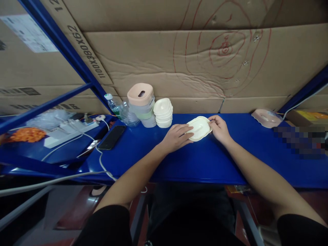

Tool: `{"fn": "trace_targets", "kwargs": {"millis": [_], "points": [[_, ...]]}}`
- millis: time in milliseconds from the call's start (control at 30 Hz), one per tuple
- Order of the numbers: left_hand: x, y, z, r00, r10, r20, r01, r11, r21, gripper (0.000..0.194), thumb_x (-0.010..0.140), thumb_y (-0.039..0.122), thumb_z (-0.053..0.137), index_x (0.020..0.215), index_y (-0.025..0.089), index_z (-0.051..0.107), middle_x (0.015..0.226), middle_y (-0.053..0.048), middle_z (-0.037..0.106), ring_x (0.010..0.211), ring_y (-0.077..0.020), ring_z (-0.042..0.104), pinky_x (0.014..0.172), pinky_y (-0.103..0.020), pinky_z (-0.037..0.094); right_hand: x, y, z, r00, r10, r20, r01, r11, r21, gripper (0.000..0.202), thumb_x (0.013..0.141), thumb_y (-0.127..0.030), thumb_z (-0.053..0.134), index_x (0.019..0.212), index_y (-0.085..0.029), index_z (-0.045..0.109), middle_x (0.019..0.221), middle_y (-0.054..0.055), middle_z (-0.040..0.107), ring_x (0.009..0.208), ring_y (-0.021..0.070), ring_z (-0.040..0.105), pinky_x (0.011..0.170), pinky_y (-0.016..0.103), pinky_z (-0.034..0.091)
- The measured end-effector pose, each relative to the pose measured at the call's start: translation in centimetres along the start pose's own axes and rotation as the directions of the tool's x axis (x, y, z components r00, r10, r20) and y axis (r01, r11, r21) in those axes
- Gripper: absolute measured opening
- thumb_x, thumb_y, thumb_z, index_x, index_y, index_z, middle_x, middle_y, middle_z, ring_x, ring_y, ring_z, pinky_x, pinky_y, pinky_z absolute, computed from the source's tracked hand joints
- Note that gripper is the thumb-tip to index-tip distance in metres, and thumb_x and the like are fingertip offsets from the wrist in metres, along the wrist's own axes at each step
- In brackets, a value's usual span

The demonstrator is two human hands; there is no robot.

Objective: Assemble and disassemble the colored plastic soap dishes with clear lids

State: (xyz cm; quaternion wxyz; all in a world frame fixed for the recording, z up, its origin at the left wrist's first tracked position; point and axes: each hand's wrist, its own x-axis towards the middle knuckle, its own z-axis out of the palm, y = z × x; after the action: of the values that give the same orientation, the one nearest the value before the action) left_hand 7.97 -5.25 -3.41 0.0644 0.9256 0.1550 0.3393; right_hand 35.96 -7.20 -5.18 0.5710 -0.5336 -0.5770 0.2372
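Note:
A cream-coloured shallow dish with a wavy rim (200,129) is held between my two hands above the blue table. My left hand (178,137) grips its left side, fingers lying across the near-left rim. At the upper right edge, my right hand (219,129) pinches the rim between thumb and fingers. To the left stands a stack of similar cream dishes (164,114). Beside that stack is a taller pile of tubs, with a pink lid with an oval slot (140,94) on top.
A black phone (112,137) lies left, near a clear bottle (112,104) and a white power strip with cables (70,133). A pinkish translucent dish (267,118) sits at the right. Cardboard (153,51) and blue frame bars (74,65) border the blue table (200,164).

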Motion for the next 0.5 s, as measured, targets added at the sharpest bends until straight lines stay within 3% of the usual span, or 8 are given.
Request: {"fn": "trace_targets", "kwargs": {"millis": [133,267,333,400,500], "points": [[-0.2,-0.5,-0.4,0.999,0.018,-0.045,-0.019,1.0,-0.015,0.027,0.103,0.048,0.063,0.107,0.026,0.078,0.126,-0.011,0.079,0.13,-0.0295,0.069,0.109,-0.053,0.051,0.0,0.1,0.4,1.0,0.017,0.009,-0.018,0.997,0.073,0.012,0.087,-0.03,0.061,0.096,-0.025,0.065,0.059,-0.004,0.06,0.043,0.0179,0.058,0.043,0.031,0.046],[-0.4,-1.3,-0.5,0.992,-0.02,-0.127,0.015,0.999,-0.042,0.025,0.104,0.045,0.063,0.107,0.026,0.079,0.12,-0.011,0.081,0.121,-0.0267,0.074,0.105,-0.05,0.055,0.8,-0.1,-0.9,0.998,-0.061,-0.007,0.061,0.998,0.018,0.029,0.096,-0.049,0.058,0.11,-0.024,0.064,0.07,0.001,0.07,0.057,0.0227,0.068,0.057,0.039,0.059],[-0.5,-2.0,-0.8,0.976,-0.042,-0.216,0.042,0.999,-0.003,0.026,0.105,0.044,0.062,0.107,0.024,0.078,0.117,-0.011,0.081,0.117,-0.0258,0.075,0.104,-0.05,0.057,1.6,-0.3,-3.4,0.985,-0.164,-0.057,0.152,0.973,-0.173,0.04,0.094,-0.055,0.061,0.12,-0.024,0.064,0.088,0.007,0.077,0.077,0.0275,0.076,0.074,0.045,0.063],[-0.7,-2.9,-1.4,0.949,-0.038,-0.312,0.064,0.995,0.072,0.025,0.105,0.043,0.062,0.106,0.023,0.078,0.116,-0.011,0.081,0.115,-0.0255,0.075,0.103,-0.05,0.058,2.6,-0.6,-7.0,0.946,-0.278,-0.169,0.167,0.861,-0.481,0.051,0.088,-0.055,0.07,0.126,-0.021,0.065,0.11,0.013,0.079,0.103,0.0336,0.076,0.096,0.053,0.058],[-0.9,-4.3,-2.9,0.904,-0.031,-0.427,0.136,0.967,0.217,0.023,0.106,0.04,0.062,0.106,0.023,0.077,0.117,-0.011,0.08,0.115,-0.026,0.074,0.105,-0.05,0.056,3.5,-0.4,-12.8,0.909,-0.262,-0.325,-0.066,0.678,-0.732,0.062,0.091,-0.051,0.06,0.139,-0.011,0.062,0.137,0.025,0.07,0.13,0.0394,0.063,0.114,0.056,0.044]]}}
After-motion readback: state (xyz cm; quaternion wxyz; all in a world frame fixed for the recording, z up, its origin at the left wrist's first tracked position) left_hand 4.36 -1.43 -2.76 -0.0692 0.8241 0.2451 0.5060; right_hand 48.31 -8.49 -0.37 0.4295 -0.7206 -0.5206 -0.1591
